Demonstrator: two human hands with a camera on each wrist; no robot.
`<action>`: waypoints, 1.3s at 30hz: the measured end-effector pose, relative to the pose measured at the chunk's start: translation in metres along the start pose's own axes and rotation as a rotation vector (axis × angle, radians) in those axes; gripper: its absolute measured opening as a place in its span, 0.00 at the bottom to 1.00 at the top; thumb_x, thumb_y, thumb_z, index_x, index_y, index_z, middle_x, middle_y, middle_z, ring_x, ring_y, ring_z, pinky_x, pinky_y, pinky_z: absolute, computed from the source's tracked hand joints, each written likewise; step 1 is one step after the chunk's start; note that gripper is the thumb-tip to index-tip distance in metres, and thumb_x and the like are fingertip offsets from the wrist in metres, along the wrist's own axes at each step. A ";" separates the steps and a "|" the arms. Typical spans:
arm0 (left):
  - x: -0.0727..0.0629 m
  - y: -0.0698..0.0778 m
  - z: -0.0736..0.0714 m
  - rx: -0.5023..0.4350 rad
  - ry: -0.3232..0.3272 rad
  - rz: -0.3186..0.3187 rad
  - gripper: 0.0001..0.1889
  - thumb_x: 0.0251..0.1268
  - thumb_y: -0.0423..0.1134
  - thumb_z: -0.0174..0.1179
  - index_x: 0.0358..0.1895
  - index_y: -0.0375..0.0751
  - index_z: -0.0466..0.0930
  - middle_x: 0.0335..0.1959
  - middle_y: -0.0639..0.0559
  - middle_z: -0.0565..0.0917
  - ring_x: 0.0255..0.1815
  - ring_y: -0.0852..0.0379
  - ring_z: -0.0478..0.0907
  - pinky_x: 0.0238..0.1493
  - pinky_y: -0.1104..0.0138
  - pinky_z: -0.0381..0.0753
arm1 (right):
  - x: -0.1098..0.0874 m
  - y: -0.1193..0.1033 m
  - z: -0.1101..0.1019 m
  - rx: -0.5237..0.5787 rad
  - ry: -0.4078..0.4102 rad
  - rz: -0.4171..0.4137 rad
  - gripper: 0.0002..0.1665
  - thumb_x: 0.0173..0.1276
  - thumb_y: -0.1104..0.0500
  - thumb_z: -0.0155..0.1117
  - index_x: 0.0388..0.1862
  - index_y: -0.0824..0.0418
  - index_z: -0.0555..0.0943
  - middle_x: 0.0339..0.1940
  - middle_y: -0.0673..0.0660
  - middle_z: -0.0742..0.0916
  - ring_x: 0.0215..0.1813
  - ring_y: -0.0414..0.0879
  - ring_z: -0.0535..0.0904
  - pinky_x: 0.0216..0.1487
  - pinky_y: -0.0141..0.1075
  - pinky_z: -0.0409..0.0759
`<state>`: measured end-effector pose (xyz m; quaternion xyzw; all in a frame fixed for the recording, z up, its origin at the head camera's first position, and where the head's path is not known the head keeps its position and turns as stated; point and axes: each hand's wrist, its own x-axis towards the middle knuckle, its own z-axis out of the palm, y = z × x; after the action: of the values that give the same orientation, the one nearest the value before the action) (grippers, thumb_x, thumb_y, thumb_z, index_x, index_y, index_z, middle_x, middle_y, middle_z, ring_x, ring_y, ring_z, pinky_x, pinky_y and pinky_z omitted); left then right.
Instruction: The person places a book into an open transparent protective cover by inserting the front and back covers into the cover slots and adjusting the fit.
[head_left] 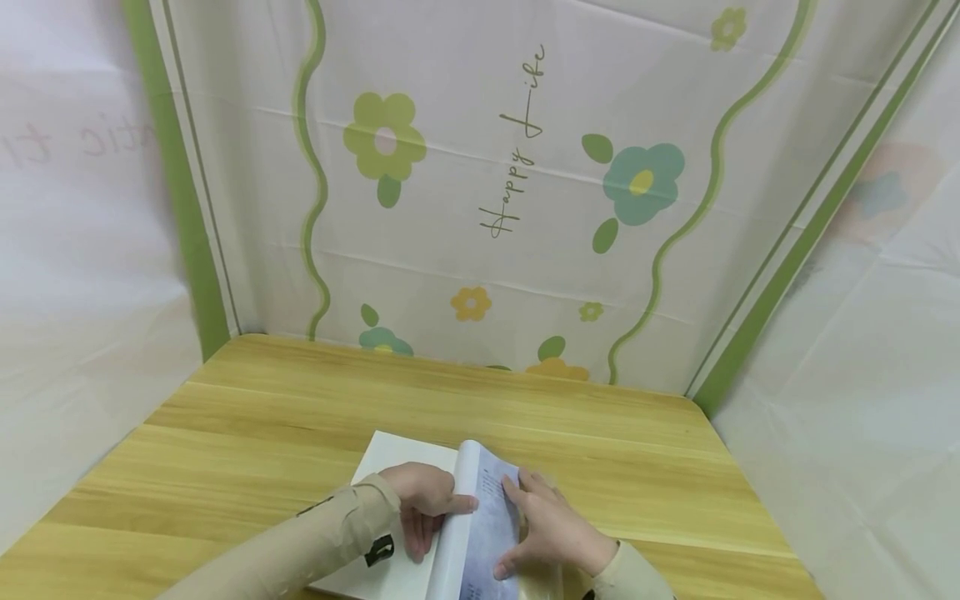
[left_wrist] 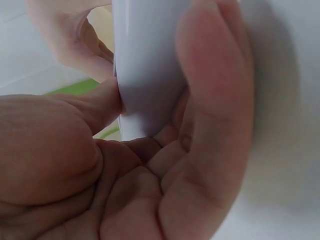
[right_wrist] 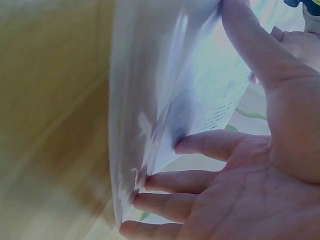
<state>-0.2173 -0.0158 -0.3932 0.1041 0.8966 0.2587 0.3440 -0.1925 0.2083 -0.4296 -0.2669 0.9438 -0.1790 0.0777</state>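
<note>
A book (head_left: 397, 454) lies on the table, its white side flat at the left. A cover or bundle of pages with a bluish printed face (head_left: 487, 525) is bent over in a rounded fold beside it. My left hand (head_left: 426, 500) grips this folded part, thumb on the printed face and fingers curled behind the fold (left_wrist: 145, 65). My right hand (head_left: 551, 525) spreads fairly straight fingers over the right edge, its thumb touching the printed face. Clear plastic film (right_wrist: 135, 125) wraps that edge, and the right fingertips touch it.
The wooden table (head_left: 637, 467) runs around the book. Behind it hangs a white cloth (head_left: 465, 208) with flowers and lettering; more pale cloth stands at the left and right sides.
</note>
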 end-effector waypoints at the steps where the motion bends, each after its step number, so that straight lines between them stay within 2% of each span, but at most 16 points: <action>1: 0.000 0.000 0.000 -0.001 -0.001 -0.002 0.32 0.73 0.58 0.52 0.24 0.29 0.77 0.13 0.40 0.81 0.20 0.44 0.85 0.24 0.58 0.86 | 0.000 0.000 0.000 -0.001 0.000 -0.001 0.73 0.34 0.29 0.78 0.70 0.75 0.64 0.68 0.83 0.63 0.67 0.79 0.58 0.62 0.71 0.60; 13: -0.001 0.001 0.001 -0.015 0.005 0.002 0.30 0.72 0.57 0.53 0.25 0.30 0.75 0.13 0.40 0.81 0.18 0.44 0.84 0.23 0.58 0.85 | 0.000 -0.001 0.001 -0.025 0.007 -0.006 0.73 0.34 0.29 0.78 0.70 0.75 0.66 0.68 0.82 0.64 0.68 0.78 0.59 0.62 0.70 0.61; 22: -0.004 0.005 0.000 0.071 0.044 0.012 0.30 0.72 0.58 0.52 0.23 0.32 0.76 0.12 0.42 0.81 0.17 0.48 0.84 0.23 0.62 0.85 | 0.001 -0.002 0.001 -0.011 0.015 0.010 0.74 0.32 0.30 0.79 0.70 0.74 0.65 0.68 0.83 0.63 0.67 0.80 0.58 0.63 0.70 0.59; 29: 0.000 -0.001 0.002 -0.042 0.036 0.002 0.28 0.71 0.57 0.55 0.26 0.31 0.73 0.12 0.39 0.81 0.14 0.46 0.82 0.20 0.59 0.85 | -0.002 0.002 -0.004 0.050 -0.046 -0.004 0.72 0.40 0.31 0.78 0.72 0.74 0.61 0.71 0.80 0.60 0.71 0.77 0.53 0.65 0.71 0.54; 34: 0.001 -0.003 0.003 -0.045 0.032 0.018 0.29 0.71 0.59 0.55 0.26 0.31 0.74 0.12 0.40 0.81 0.14 0.47 0.82 0.19 0.60 0.84 | -0.004 0.004 -0.009 0.109 -0.086 -0.010 0.68 0.41 0.40 0.82 0.73 0.73 0.61 0.73 0.77 0.59 0.72 0.76 0.51 0.66 0.69 0.53; 39: 0.000 -0.003 0.003 -0.010 0.035 0.026 0.32 0.71 0.60 0.53 0.23 0.31 0.77 0.12 0.41 0.80 0.15 0.48 0.83 0.21 0.61 0.85 | -0.005 0.005 -0.007 0.101 -0.057 0.013 0.70 0.36 0.40 0.84 0.70 0.77 0.63 0.73 0.75 0.62 0.72 0.74 0.53 0.68 0.66 0.55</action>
<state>-0.2155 -0.0177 -0.3964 0.1095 0.8998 0.2694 0.3252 -0.1922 0.2175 -0.4248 -0.2615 0.9327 -0.2180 0.1191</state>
